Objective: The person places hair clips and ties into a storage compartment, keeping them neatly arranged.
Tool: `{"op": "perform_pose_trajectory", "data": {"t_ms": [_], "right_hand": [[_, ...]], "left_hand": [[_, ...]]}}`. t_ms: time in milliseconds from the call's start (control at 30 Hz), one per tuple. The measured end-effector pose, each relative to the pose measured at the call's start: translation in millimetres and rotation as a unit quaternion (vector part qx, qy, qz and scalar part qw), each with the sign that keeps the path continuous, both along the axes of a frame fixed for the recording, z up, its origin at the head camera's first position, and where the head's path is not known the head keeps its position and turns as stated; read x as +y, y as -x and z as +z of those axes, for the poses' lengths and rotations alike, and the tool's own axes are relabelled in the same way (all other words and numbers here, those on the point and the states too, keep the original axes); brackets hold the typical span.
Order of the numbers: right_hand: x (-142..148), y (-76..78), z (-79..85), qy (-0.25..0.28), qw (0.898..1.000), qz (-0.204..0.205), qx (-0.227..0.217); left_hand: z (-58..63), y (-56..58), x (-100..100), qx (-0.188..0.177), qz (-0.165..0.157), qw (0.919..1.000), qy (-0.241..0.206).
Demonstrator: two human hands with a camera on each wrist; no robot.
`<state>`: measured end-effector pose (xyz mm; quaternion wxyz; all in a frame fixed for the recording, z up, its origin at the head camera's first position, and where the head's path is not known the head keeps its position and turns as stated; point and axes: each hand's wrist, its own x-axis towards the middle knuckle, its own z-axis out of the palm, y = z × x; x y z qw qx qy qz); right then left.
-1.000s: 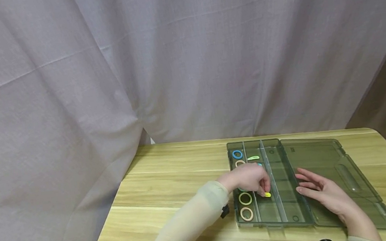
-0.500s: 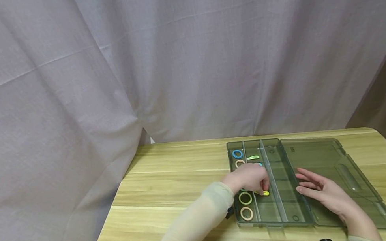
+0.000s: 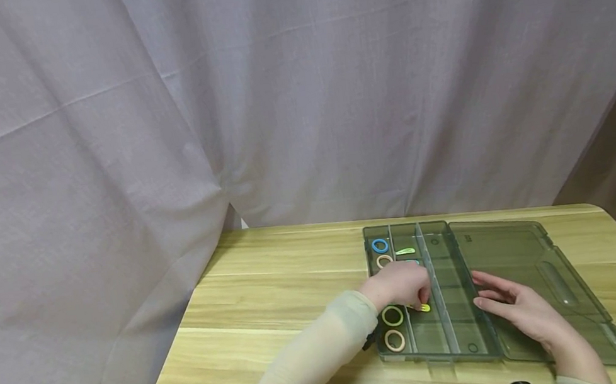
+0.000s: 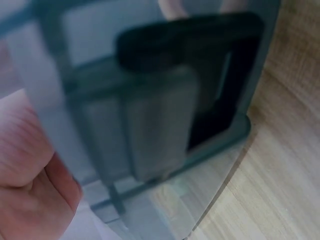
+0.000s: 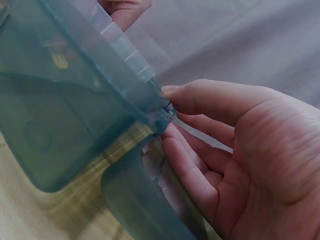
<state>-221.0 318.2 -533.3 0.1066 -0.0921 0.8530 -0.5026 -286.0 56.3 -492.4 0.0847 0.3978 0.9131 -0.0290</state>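
Observation:
In the head view, my left hand (image 3: 401,284) reaches down into the middle compartment of a smoky green divided box (image 3: 435,353). Its thumb and fingertips pinch a small yellow hair clip (image 3: 425,308), partly covered by the fingers. A pale green hair clip (image 3: 405,251) lies farther back in that compartment, and a blue one (image 3: 412,262) shows just beyond the knuckles. My right hand (image 3: 521,310) rests at the box's hinge side, fingers fairly straight. In the right wrist view its thumb and fingertips (image 5: 175,95) touch the hinge edge.
The left compartment holds several ring-shaped hair ties, among them a blue one (image 3: 379,246) and a peach one (image 3: 395,340). The lid (image 3: 547,291) lies folded out to the right on the wooden table (image 3: 273,284). Grey curtain (image 3: 300,123) hangs behind.
The left hand and the yellow hair clip have shifted slightly away from me within the middle compartment, and the left forearm a little to the right. The right hand stays at the hinge side.

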Motion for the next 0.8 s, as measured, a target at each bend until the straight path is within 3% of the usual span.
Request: {"op": "perform_pose_trajectory", "data": {"t_ms": [367,500,667,800], "right_hand": [[-0.8,-1.0,0.3,-0.004,1.0,-0.002,0.009],[-1.1,-0.4,0.5,-0.01,1.0,-0.004,0.011],[-0.7,-0.8,2.0,-0.027,1.0,-0.001,0.006],[0.5,-1.8,4.2,-0.055,0.998,0.0,-0.006]], "left_hand": [[0.7,0.6,-1.0,0.012,-0.014,0.9998,-0.003],[3.4,2.1,-3.3,-0.002,-0.022,0.9995,-0.021],[10.3,5.5,-21.4,-0.017,-0.062,0.993,-0.099],[15.7,4.6,-55.3,0.011,-0.091,0.9722,-0.215]]}}
